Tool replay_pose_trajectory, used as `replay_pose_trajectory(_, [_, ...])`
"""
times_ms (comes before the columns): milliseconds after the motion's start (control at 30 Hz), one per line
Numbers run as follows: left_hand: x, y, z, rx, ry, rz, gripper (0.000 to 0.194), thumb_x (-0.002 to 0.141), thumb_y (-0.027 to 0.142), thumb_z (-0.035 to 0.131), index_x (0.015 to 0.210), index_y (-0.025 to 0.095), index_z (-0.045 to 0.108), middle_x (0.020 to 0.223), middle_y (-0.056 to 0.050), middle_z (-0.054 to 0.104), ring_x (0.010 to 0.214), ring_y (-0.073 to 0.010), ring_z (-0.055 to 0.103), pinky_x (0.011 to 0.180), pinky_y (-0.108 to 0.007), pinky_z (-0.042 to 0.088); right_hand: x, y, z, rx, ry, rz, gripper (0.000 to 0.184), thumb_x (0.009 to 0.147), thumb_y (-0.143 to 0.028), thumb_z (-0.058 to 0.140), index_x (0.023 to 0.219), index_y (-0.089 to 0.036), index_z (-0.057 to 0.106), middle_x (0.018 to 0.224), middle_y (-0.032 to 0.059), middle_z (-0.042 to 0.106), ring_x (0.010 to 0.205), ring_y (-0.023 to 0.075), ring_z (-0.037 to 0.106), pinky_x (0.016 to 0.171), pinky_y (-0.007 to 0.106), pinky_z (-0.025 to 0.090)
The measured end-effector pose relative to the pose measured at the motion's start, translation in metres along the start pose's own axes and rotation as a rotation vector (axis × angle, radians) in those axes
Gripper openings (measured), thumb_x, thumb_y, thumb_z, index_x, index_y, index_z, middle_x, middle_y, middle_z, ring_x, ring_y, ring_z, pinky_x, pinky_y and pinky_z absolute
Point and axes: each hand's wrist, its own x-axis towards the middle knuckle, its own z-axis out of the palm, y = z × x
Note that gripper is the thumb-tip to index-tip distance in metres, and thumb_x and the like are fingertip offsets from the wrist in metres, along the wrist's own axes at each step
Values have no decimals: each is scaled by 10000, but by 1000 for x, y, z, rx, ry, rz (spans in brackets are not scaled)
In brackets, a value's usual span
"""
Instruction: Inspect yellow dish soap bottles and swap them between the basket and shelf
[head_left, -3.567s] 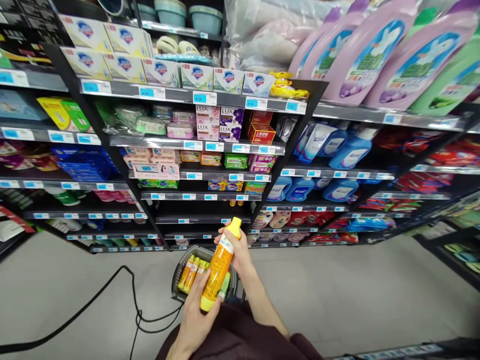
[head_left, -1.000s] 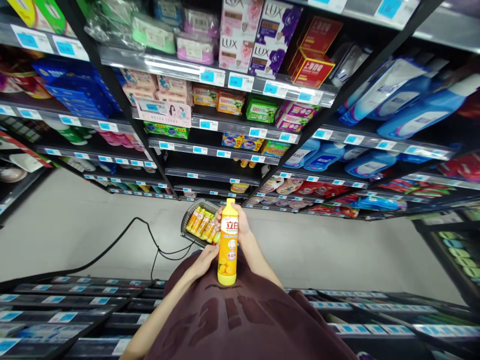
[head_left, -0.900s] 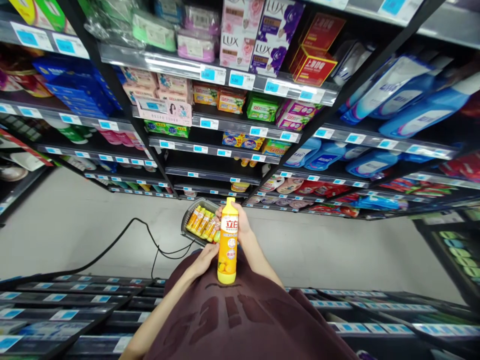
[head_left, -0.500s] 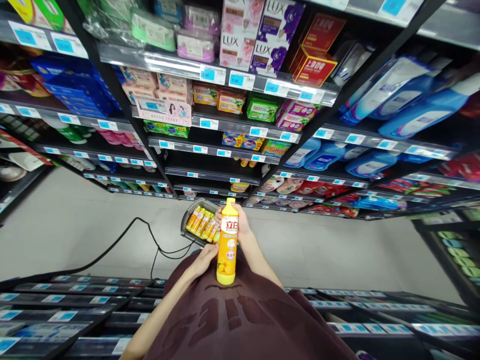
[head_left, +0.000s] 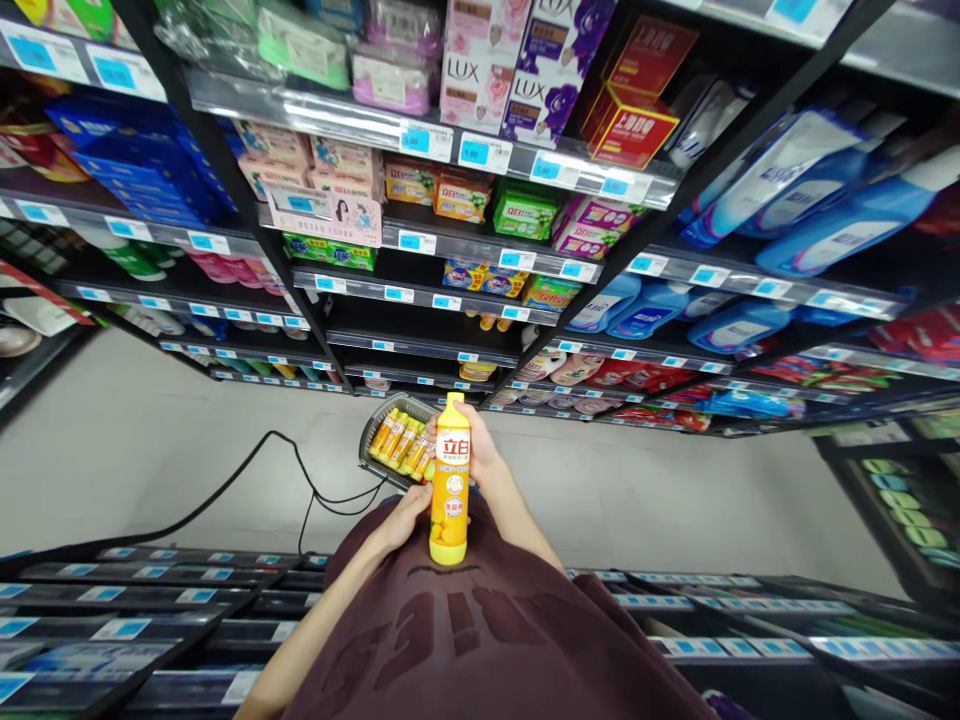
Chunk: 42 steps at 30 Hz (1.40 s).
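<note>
A yellow bottle of dish soap [head_left: 450,490] with orange fruit on its label stands upright before my chest, its label facing me. My right hand [head_left: 480,447] grips it just below the cap, with fingers wrapped round behind. Lower down, my left hand [head_left: 406,515] holds the bottle's left side; its fingertips pass behind and are mostly hidden. Beyond the bottle, a grey basket [head_left: 367,447] rests on the floor. Several similar yellow bottles [head_left: 399,440] lie in it, partly covered by my hands and the held bottle.
Shelves [head_left: 420,345] in front carry boxed soaps [head_left: 525,212], with large blue bottles [head_left: 817,225] to the right. A black cable [head_left: 225,490] runs over the grey floor [head_left: 187,420] on the left. More shelving [head_left: 120,600] stands close behind me.
The bottle and both hands have shifted slightly left in view, and the shelves have moved a little too. Both hands keep their hold on the bottle.
</note>
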Motion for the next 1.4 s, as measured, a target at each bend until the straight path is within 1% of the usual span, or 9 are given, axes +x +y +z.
replay_pose_trajectory(200, [-2,4,4,12,-6,8,659,914,675,483,1094,84,714,891,-191,779,880,-350,749,833,-476,572,1,1,-3,-10,-19,36,449,850,-613,541,716,-185,554,566,15,596,476,136,519,456,252,479])
replay_pose_trajectory(333, [-1,4,3,31,-10,-7,662,918,678,470,1085,87,716,905,-192,780,923,-351,744,819,-457,580,4,2,-6,11,-48,75,480,851,-635,527,719,-175,565,581,23,602,470,128,521,462,251,496])
replay_pose_trajectory(467, [0,0,0,23,-20,-21,659,912,686,472,1074,96,719,904,-186,779,946,-346,740,837,-453,580,6,3,-8,38,-63,78,490,852,-647,517,713,-179,561,556,11,574,457,119,504,454,241,495])
replay_pose_trajectory(600, [1,1,1,19,-47,-11,624,921,669,477,1065,115,725,901,-178,781,941,-323,742,834,-421,582,4,1,-4,38,-72,78,481,856,-631,525,727,-170,576,575,11,567,478,116,509,460,232,502])
replay_pose_trajectory(833, [0,7,3,30,-34,17,683,906,692,477,1029,70,729,897,-201,777,891,-346,749,811,-446,590,2,-2,2,-17,-81,53,443,868,-570,560,752,-146,615,644,34,607,562,139,573,551,275,569])
replay_pose_trajectory(1033, [0,5,2,-7,-1,1,666,914,671,490,1092,69,711,895,-192,779,862,-336,752,792,-434,595,0,-4,2,-14,-42,64,424,885,-534,551,795,-128,636,778,91,691,638,176,637,602,326,592])
replay_pose_trajectory(1133, [0,5,1,-1,-6,-6,671,910,675,493,1097,70,716,905,-199,778,877,-337,752,810,-448,593,1,-3,0,5,-65,68,452,893,-571,544,798,-137,631,781,82,686,652,170,631,605,318,592])
replay_pose_trajectory(1300, [0,7,3,6,-11,3,670,907,672,502,1096,69,725,914,-198,779,890,-343,751,851,-469,585,5,1,-5,19,-71,69,488,878,-614,550,772,-144,619,664,24,592,580,137,557,567,292,574])
replay_pose_trajectory(1400, [0,9,5,-3,-12,7,638,907,654,522,1096,79,727,885,-182,783,893,-338,753,878,-471,577,7,2,-7,27,-91,69,499,889,-620,522,755,-148,609,642,17,569,559,127,534,535,270,552])
